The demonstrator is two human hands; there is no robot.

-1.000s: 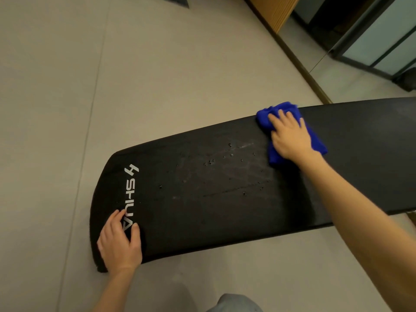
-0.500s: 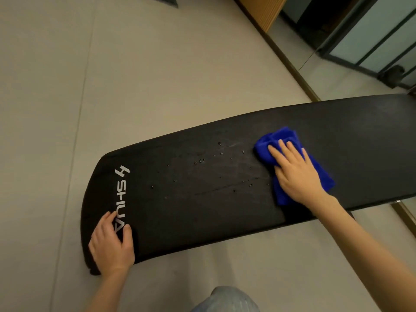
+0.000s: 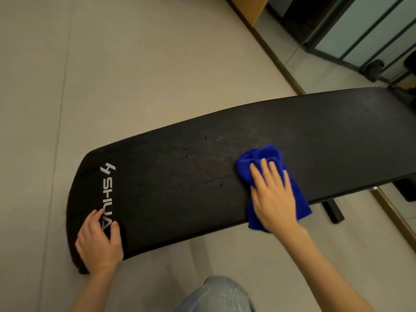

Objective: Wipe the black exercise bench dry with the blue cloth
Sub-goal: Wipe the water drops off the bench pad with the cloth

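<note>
The long black exercise bench [image 3: 171,199] runs from lower left to upper right, with a white SHUA logo at its left end. Several water droplets [image 3: 186,156] dot the pad left of the cloth. My right hand [image 3: 273,197] lies flat on the bunched blue cloth [image 3: 256,158], pressing it onto the pad at the bench's near edge. My left hand [image 3: 99,239] rests on the near left corner of the bench, fingers over the logo, holding nothing else.
Beige floor surrounds the bench. A black bench leg [image 3: 333,210] shows under the near edge on the right. A wooden baseboard [image 3: 276,52] and dark glass-panelled frames [image 3: 360,30] stand at the upper right. My knee in jeans [image 3: 216,296] is at the bottom.
My right hand has dragged the blue cloth from the far edge of the bench across the pad to the near edge. The left hand has stayed on the corner.
</note>
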